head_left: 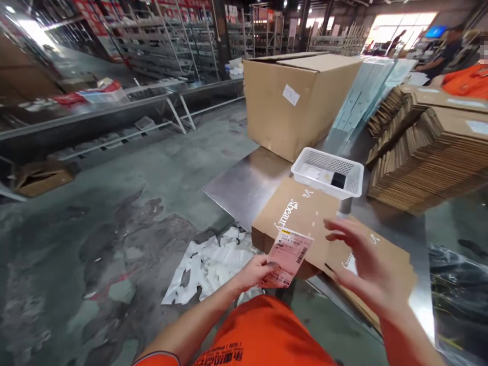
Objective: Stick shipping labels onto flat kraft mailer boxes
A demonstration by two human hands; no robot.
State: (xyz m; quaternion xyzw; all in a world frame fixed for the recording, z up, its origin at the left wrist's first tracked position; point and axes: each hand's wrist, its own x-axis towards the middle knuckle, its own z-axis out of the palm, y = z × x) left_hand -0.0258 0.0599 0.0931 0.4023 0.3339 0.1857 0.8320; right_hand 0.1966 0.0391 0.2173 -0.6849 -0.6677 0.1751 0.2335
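Between the thumb and fingers of my left hand (255, 272) is a pink printed shipping label (290, 255), its barcode side facing up. It hangs in front of the near edge of a brown cardboard box (267, 208) with white lettering, which lies on the metal table (244, 178). My right hand (362, 269) is raised with thumb and fingers apart and nothing between them. Below and behind that hand lie flat brown cartons (396, 259) with similar lettering, partly covered by it. Whether the right hand touches them I cannot tell.
A white plastic basket (301, 178) holding a dark item stands behind the lettered box. Farther back are a large carton (278, 112) and stacked flat cardboard (430, 168). White paper scraps (213, 264) litter the floor at left. A person in an orange shirt (467, 81) is at far right.
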